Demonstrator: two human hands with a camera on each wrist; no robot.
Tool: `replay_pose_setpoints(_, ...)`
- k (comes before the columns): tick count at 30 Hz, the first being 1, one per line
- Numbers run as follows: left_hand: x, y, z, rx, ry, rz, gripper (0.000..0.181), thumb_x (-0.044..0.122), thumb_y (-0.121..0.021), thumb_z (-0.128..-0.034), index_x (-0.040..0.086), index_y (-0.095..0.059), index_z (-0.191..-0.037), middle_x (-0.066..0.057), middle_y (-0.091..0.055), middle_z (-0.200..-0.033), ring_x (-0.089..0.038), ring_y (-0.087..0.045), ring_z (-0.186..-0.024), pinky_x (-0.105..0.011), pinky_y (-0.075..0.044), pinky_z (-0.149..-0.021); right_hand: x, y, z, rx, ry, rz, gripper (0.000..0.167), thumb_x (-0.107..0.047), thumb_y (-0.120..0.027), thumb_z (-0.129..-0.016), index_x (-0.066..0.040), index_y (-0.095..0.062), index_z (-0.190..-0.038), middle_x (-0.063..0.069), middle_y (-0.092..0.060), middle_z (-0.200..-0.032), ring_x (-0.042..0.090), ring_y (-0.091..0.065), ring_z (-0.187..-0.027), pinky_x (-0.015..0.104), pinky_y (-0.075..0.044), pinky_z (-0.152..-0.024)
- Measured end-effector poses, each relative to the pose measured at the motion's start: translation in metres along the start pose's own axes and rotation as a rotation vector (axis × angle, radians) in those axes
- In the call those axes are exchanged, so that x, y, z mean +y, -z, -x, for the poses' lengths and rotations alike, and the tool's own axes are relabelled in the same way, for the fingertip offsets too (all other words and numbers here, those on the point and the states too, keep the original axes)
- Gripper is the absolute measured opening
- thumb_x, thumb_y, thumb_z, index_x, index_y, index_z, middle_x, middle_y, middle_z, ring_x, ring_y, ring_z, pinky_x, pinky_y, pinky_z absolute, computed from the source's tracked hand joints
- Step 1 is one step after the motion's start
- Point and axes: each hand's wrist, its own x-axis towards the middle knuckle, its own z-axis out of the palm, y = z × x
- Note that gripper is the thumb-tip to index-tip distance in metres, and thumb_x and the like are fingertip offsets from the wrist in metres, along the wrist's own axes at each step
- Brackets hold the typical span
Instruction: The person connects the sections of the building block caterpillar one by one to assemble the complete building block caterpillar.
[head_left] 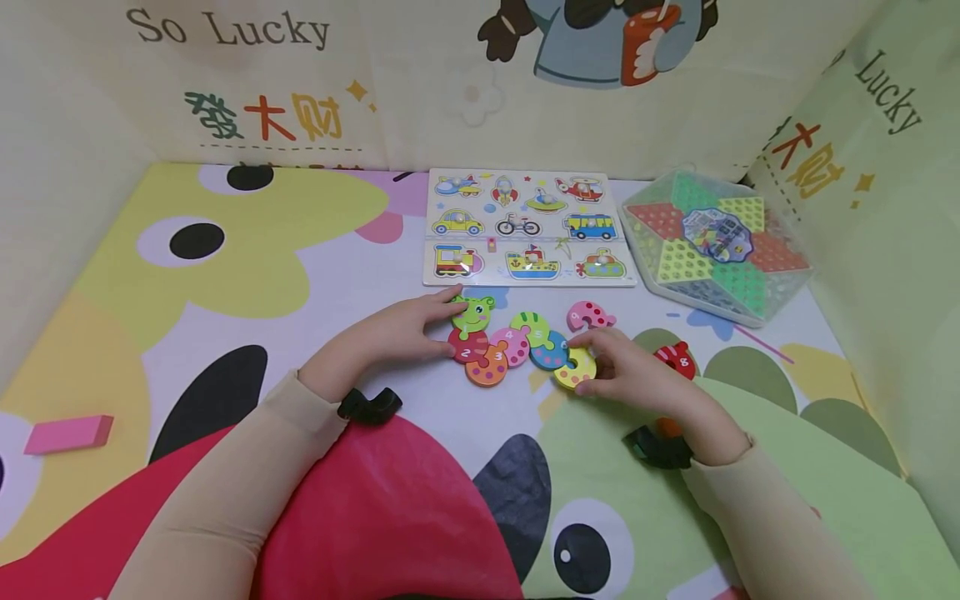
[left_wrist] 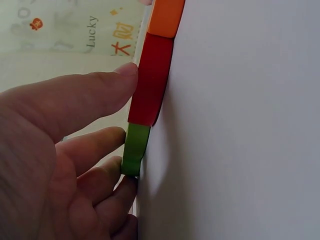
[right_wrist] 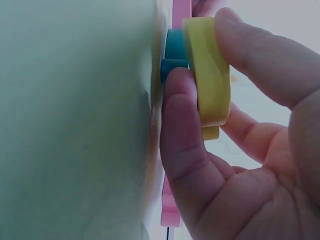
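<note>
I see the yellow curved puzzle piece (right_wrist: pixel 209 75) pinched in the right grip (head_left: pixel 626 371), raised higher than the blue piece (head_left: pixel 549 357) | seems light, stiff, a little slippery, hardly fragile | best held by its thick edges | left grip (head_left: pixel 393 333) loose, touching red piece 2 (left_wrist: pixel 151 82)

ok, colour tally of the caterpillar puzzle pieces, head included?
Green pieces: 2
Red pieces: 2
Pink pieces: 2
Orange piece: 1
Blue piece: 1
Yellow piece: 1
Total: 9. A mostly hidden orange bit is left out.
</note>
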Motion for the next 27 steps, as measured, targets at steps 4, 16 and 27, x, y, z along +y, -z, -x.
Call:
replay_pose_setpoints(4, -0.0003, -0.0004, 0.0000, 0.003, -0.002, 0.002, 0.069, 0.037, -0.065, -0.0790, 0.027, -0.034, -0.140, 0.011, -0.014, -0.152, -0.019, -0.019, -0.138, -0.046, -0.037, -0.103, 0.0007, -0.0005, -0.0005, 0.003, 0.010, 0.011, 0.056, -0.023, -0.074, -0.075, -0.009, -0.047, -0.123, 0.007, -0.048, -0.107, 0.019, -0.044, -0.084, 0.023, -0.045, -0.067)
replay_pose_setpoints(16, 0.0001, -0.0018, -0.0008, 0.015, -0.005, 0.001, 0.069, 0.036, -0.065, -0.0789, 0.026, -0.036, -0.140, 0.010, -0.016, -0.152, -0.019, -0.020, -0.139, -0.046, -0.035, -0.104, -0.0013, -0.0021, 0.0012, -0.006, 0.060, 0.019, 0.051, -0.017, -0.071, -0.078, -0.002, -0.044, -0.119, 0.012, -0.048, -0.113, 0.017, -0.051, -0.084, 0.024, -0.048, -0.073)
replay_pose_setpoints(27, -0.0005, -0.0015, 0.0000, 0.016, -0.014, 0.011, 0.067, 0.036, -0.065, -0.0798, 0.025, -0.036, -0.140, 0.010, -0.015, -0.152, -0.019, -0.019, -0.139, -0.045, -0.034, -0.105, -0.0010, 0.0007, 0.0004, -0.008, 0.029, 0.066, 0.049, -0.018, -0.072, -0.077, -0.006, -0.049, -0.118, 0.009, -0.049, -0.106, 0.017, -0.049, -0.083, 0.026, -0.048, -0.072)
